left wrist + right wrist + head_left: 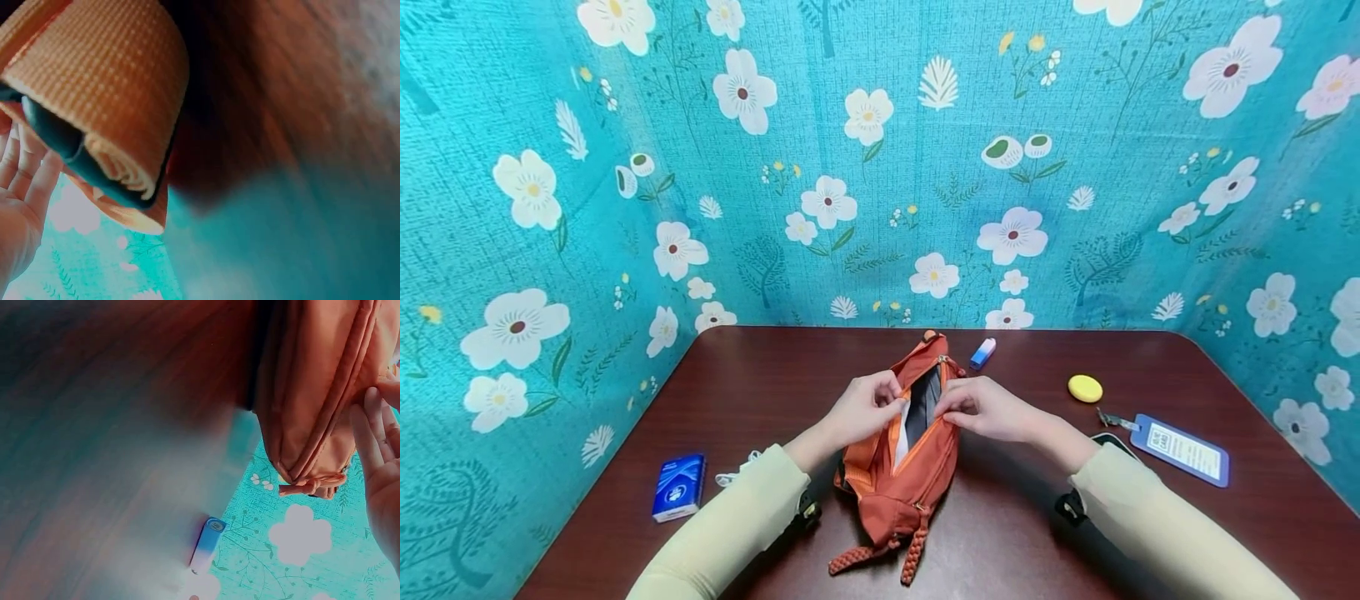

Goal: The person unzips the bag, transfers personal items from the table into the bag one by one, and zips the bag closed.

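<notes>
An orange-red zippered bag (887,517) lies lengthwise on the table, its long zip undone and grey lining (922,404) showing inside. My left hand (861,408) pinches the left edge of the opening, where a strip of white shows. On the opposite edge, my right hand (988,408) pinches the fabric between thumb and fingers, so the mouth is spread. The left wrist view shows the bag's woven orange webbing (119,75) with a rolled end. In the right wrist view, the fingers of my right hand (381,469) touch the bag's side (319,381).
Left on the dark wooden table (760,367) are a blue tissue pack (679,487) and a white cable (727,478). A blue-and-pink stick (982,353) lies behind the bag. Rightward are a yellow round case (1085,388), a badge holder (1180,450) and a dark-edged object beneath my right forearm.
</notes>
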Motion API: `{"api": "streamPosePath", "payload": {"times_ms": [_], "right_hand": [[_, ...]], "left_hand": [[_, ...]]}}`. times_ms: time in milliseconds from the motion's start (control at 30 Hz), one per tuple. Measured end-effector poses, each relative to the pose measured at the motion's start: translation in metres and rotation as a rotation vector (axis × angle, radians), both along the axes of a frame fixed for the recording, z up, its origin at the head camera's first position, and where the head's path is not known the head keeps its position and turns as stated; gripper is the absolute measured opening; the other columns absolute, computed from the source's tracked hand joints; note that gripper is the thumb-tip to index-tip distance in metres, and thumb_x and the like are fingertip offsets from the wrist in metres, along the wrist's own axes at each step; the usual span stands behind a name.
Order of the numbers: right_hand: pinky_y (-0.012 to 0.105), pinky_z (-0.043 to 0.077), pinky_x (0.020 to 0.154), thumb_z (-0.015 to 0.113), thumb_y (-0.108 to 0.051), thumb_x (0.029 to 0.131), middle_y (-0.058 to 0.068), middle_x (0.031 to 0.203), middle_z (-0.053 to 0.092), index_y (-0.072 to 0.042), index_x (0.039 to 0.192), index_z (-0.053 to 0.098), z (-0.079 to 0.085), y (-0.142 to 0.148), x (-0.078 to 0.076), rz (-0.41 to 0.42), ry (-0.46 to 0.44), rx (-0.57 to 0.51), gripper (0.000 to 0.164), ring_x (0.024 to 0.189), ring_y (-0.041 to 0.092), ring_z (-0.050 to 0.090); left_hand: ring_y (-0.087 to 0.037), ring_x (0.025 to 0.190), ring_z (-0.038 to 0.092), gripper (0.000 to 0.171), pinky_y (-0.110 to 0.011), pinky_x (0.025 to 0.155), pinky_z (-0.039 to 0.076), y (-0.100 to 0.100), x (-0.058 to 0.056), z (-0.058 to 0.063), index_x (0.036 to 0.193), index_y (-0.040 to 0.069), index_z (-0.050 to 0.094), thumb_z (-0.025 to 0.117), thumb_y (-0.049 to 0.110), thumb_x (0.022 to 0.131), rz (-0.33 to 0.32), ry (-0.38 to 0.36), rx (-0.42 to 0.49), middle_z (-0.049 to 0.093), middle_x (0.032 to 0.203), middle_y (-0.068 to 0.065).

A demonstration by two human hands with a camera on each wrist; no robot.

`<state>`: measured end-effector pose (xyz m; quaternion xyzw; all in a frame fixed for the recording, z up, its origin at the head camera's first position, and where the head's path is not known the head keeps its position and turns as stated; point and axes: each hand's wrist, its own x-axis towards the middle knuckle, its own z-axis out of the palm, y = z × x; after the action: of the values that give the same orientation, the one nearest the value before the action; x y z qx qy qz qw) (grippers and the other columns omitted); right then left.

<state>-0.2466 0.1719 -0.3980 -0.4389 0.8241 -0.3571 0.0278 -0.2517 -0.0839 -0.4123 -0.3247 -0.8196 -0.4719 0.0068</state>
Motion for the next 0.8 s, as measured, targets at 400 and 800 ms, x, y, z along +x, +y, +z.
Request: {"api": "streamPosePath", "payload": {"times_ms": [400,800], "right_hand": [[0.028,0.054,0.074,0.068,-0.005,0.09,-0.002,0.093,0.066,-0.016,0.095,0.073,-0.009,0.024,0.006,-0.026,-0.036,-0.039,0.014,0.083,0.012,0.06],[0.027,0.053,0.075,0.069,-0.006,0.09,-0.004,0.094,0.067,-0.018,0.097,0.074,-0.01,0.042,0.013,-0.062,-0.067,-0.03,0.014,0.084,0.013,0.061]], "left_hand": [[-0.01,0.058,0.058,0.007,-0.026,0.054,0.049,-0.027,0.005,0.002,0.084,0.009,0.063,0.069,0.004,0.086,0.092,0.036,-0.006,0.061,0.068,0.006],[-0.012,0.058,0.056,0.008,-0.026,0.056,0.05,-0.052,0.009,0.002,0.084,0.009,0.063,0.068,0.003,0.085,0.139,0.085,-0.044,0.06,0.069,0.006]]}}
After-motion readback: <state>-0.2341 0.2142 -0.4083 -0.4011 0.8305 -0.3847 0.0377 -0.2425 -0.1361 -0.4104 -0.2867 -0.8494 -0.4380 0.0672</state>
